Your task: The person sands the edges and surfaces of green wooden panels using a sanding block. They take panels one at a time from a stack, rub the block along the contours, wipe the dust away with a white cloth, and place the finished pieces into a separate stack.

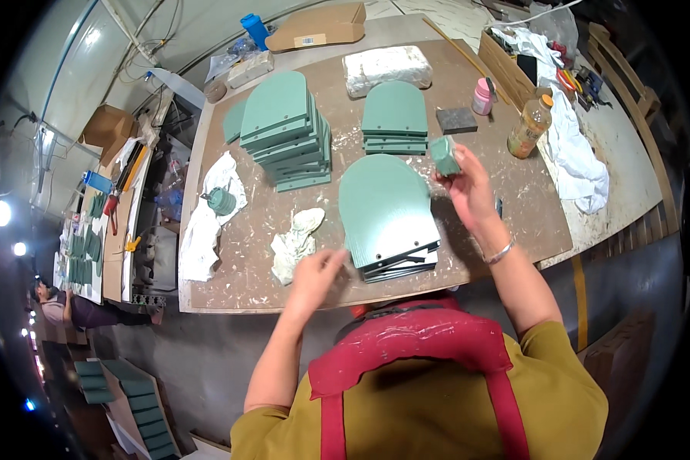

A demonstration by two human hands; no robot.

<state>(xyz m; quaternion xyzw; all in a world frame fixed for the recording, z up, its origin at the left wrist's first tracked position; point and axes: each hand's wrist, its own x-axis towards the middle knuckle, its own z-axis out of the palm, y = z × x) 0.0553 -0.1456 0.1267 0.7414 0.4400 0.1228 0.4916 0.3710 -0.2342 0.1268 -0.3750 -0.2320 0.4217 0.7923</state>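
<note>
In front of me lies a short stack of green round-topped panels (383,199), its top panel glossy with small holes along the straight near edge. My right hand (471,188) grips a small green block (443,156) between thumb and fingers, raised at the stack's upper right; its material is unclear. My left hand (318,276) is by the stack's lower left corner, fingers loosely extended with nothing visible in them. A crumpled whitish cloth (297,239) lies just beyond it. Farther left, a small green tub (221,201) sits on a white rag (207,238).
Behind stand a taller panel stack (284,126) and a smaller one (395,115). A wrapped white bundle (387,69), dark block (456,119), pink bottle (482,96) and drink bottle (530,126) are along the far and right side. Another person (92,310) is far left.
</note>
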